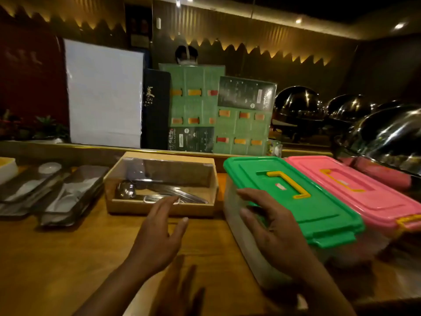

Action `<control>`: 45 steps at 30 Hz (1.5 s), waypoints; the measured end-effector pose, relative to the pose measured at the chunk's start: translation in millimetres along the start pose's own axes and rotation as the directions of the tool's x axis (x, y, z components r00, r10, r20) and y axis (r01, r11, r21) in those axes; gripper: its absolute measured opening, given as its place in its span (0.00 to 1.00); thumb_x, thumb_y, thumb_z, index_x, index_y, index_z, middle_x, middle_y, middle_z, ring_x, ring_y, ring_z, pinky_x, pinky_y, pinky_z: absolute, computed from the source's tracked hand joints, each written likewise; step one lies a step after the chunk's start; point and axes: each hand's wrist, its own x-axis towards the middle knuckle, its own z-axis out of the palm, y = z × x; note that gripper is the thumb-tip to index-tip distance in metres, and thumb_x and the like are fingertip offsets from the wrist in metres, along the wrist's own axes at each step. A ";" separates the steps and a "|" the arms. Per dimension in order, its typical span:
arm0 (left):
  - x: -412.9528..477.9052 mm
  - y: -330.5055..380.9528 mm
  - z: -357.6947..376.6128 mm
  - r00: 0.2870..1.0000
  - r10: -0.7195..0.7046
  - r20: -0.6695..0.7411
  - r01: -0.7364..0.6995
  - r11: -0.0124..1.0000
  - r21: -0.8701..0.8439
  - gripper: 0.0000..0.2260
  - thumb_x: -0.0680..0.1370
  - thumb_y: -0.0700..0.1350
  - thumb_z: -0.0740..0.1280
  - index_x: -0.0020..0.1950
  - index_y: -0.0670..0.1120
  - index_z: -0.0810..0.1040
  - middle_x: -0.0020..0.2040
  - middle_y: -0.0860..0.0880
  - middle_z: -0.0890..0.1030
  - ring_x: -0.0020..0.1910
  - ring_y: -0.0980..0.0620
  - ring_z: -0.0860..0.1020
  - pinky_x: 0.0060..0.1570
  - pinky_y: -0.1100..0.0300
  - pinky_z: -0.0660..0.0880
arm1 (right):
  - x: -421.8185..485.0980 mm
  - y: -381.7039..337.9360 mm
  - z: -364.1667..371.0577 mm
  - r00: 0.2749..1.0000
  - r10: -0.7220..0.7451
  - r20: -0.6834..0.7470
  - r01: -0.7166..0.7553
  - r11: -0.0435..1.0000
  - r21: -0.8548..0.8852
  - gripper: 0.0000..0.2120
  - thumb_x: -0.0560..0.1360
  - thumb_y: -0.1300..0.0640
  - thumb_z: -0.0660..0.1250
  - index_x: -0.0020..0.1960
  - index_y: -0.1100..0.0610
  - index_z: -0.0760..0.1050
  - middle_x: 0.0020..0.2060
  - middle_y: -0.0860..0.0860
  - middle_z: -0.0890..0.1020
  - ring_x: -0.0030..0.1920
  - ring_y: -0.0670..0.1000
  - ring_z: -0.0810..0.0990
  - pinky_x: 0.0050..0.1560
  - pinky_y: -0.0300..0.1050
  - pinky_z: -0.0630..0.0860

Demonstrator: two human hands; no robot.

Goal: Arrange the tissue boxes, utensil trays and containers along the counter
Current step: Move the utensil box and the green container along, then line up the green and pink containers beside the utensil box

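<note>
A clear container with a green lid [293, 197] and yellow handle stands on the wooden counter [68, 258], touching a similar pink-lidded container [355, 190] on its right. My right hand [271, 229] rests flat against the green container's near left corner, fingers spread. A wooden utensil tray [159, 208] with a clear cover holds metal cutlery, left of the green container. My left hand [159, 233] hovers open just in front of this tray, holding nothing. Two dark utensil trays [75, 197] lie further left.
Green menu boards [205, 110], a black box and a white board [104, 94] lean along the back ledge. Shiny chafing-dish domes [387, 133] crowd the right. A white-and-yellow box [6, 167] sits at the far left edge. Plants stand at back left.
</note>
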 end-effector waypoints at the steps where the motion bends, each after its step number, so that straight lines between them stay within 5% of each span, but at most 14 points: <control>1: -11.1 12.6 7.0 0.999 0.016 0.034 -0.015 0.999 -0.030 0.26 0.77 0.55 0.66 0.74 0.56 0.65 0.74 0.55 0.67 0.71 0.56 0.66 0.66 0.50 0.71 | -7.8 3.8 -15.5 0.999 -0.020 -0.043 0.018 0.998 -0.061 0.15 0.78 0.56 0.67 0.64 0.51 0.77 0.60 0.45 0.80 0.62 0.45 0.77 0.59 0.39 0.74; 7: -50.9 84.7 45.0 0.989 0.046 0.142 -0.033 0.995 -0.092 0.29 0.77 0.58 0.66 0.76 0.58 0.61 0.75 0.57 0.63 0.70 0.58 0.66 0.64 0.51 0.73 | -43.5 67.6 -98.9 0.979 0.098 -0.177 -0.165 0.894 -0.416 0.18 0.73 0.51 0.68 0.59 0.59 0.79 0.54 0.59 0.81 0.56 0.58 0.79 0.57 0.41 0.69; 10: -55.7 119.9 67.8 0.984 0.067 0.167 -0.048 0.992 -0.113 0.30 0.76 0.57 0.67 0.76 0.54 0.63 0.74 0.55 0.66 0.69 0.57 0.67 0.67 0.54 0.70 | -57.9 90.5 -125.9 0.961 0.271 -0.047 -0.259 0.831 -0.493 0.23 0.73 0.47 0.72 0.62 0.59 0.79 0.60 0.60 0.78 0.60 0.59 0.77 0.61 0.46 0.70; 16: -52.5 172.9 120.0 0.975 -0.006 0.224 0.060 0.970 -0.236 0.34 0.71 0.67 0.67 0.72 0.51 0.66 0.69 0.51 0.72 0.68 0.54 0.71 0.67 0.52 0.70 | -63.6 99.9 -162.4 0.948 0.250 0.198 -0.128 0.867 -0.481 0.26 0.71 0.48 0.76 0.68 0.49 0.76 0.68 0.50 0.74 0.67 0.51 0.73 0.69 0.49 0.69; 18: -47.8 182.8 138.7 0.978 -0.099 0.183 0.148 0.950 -0.275 0.45 0.66 0.74 0.65 0.76 0.50 0.60 0.73 0.48 0.67 0.70 0.51 0.68 0.68 0.51 0.69 | -60.6 104.9 -167.7 0.954 0.244 0.173 -0.139 0.873 -0.468 0.30 0.69 0.45 0.78 0.68 0.51 0.76 0.67 0.50 0.75 0.67 0.51 0.73 0.68 0.52 0.71; 21: -34.3 196.8 159.1 0.955 -0.253 0.154 0.288 0.915 -0.282 0.51 0.69 0.70 0.67 0.80 0.45 0.46 0.79 0.43 0.50 0.76 0.46 0.58 0.73 0.57 0.58 | -56.4 114.6 -169.4 0.954 0.273 0.124 -0.178 0.849 -0.497 0.39 0.64 0.40 0.79 0.70 0.54 0.74 0.66 0.51 0.74 0.65 0.52 0.73 0.67 0.49 0.71; 24: -15.2 195.2 169.6 0.919 -0.391 -0.042 0.360 0.878 -0.315 0.45 0.71 0.65 0.69 0.79 0.44 0.54 0.74 0.41 0.61 0.70 0.42 0.68 0.68 0.53 0.68 | -55.1 124.4 -154.6 0.965 0.255 0.066 -0.181 0.823 -0.538 0.42 0.64 0.30 0.73 0.68 0.56 0.76 0.66 0.55 0.76 0.65 0.57 0.74 0.68 0.52 0.70; 27: 5.9 176.7 174.0 0.889 -0.410 -0.204 0.336 0.887 -0.316 0.32 0.71 0.62 0.69 0.72 0.50 0.68 0.61 0.45 0.76 0.56 0.45 0.78 0.52 0.51 0.79 | -46.1 134.9 -129.8 0.979 0.201 0.016 -0.158 0.816 -0.556 0.47 0.65 0.21 0.57 0.65 0.58 0.78 0.64 0.60 0.78 0.65 0.62 0.74 0.68 0.57 0.70; 29: 21.8 167.1 179.2 0.886 -0.400 -0.233 0.313 0.889 -0.334 0.23 0.74 0.53 0.69 0.68 0.50 0.72 0.55 0.47 0.80 0.50 0.48 0.81 0.39 0.61 0.78 | -33.8 139.9 -121.7 0.977 0.211 0.003 -0.172 0.805 -0.568 0.48 0.65 0.21 0.53 0.67 0.56 0.76 0.66 0.59 0.76 0.68 0.62 0.72 0.70 0.57 0.67; 34: 51.2 150.0 166.5 0.841 -0.457 -0.288 0.344 0.864 -0.366 0.19 0.78 0.43 0.68 0.68 0.48 0.73 0.53 0.49 0.79 0.45 0.54 0.80 0.33 0.69 0.73 | -13.6 132.2 -91.7 0.986 0.165 -0.010 -0.137 0.784 -0.605 0.43 0.68 0.22 0.55 0.67 0.53 0.77 0.67 0.59 0.77 0.68 0.62 0.72 0.69 0.57 0.67; 40: 81.7 133.9 176.4 0.794 -0.494 -0.354 0.377 0.857 -0.350 0.24 0.78 0.46 0.69 0.73 0.45 0.69 0.62 0.42 0.79 0.51 0.47 0.77 0.49 0.52 0.75 | 18.6 152.8 -84.1 0.994 0.109 0.015 -0.077 0.790 -0.608 0.41 0.69 0.24 0.57 0.65 0.55 0.77 0.65 0.61 0.78 0.65 0.63 0.74 0.66 0.57 0.70; 45: 91.3 124.0 175.7 0.783 -0.503 -0.365 0.398 0.857 -0.327 0.26 0.77 0.49 0.69 0.74 0.48 0.69 0.63 0.40 0.79 0.54 0.42 0.79 0.52 0.42 0.78 | 27.7 160.6 -121.7 0.950 0.087 0.301 0.052 0.904 -0.425 0.38 0.75 0.33 0.62 0.78 0.49 0.59 0.79 0.55 0.59 0.78 0.55 0.54 0.75 0.49 0.49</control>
